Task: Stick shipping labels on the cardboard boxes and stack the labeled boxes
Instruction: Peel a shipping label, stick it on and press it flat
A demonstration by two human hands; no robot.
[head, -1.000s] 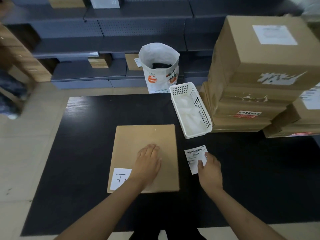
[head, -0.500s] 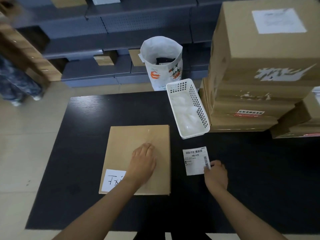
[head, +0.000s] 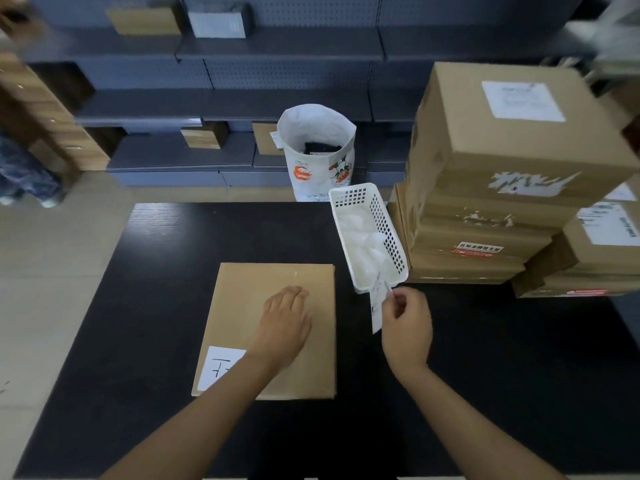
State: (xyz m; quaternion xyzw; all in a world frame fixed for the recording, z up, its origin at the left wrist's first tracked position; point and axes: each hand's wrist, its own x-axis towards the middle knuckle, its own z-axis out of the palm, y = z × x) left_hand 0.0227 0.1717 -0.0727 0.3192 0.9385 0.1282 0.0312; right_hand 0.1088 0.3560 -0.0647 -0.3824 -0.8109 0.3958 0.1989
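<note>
table (head: 138, 306): dark wood-grain top, matt
flat box (head: 277, 275): brown cardboard, matt, smooth
shipping label (head: 376, 306): thin white paper
basket (head: 384, 223): white perforated plastic
stacked boxes (head: 485, 157): brown cardboard, torn tape patches
shelving (head: 277, 46): grey pegboard metal, matt

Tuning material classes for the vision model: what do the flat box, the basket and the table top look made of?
Flat box: brown cardboard, matte, by its dull paper face.
Basket: white plastic, probably moulded, given its regular grid of holes.
Table top: black, faint grain lines; wood or wood-look laminate, cannot tell which.
</note>
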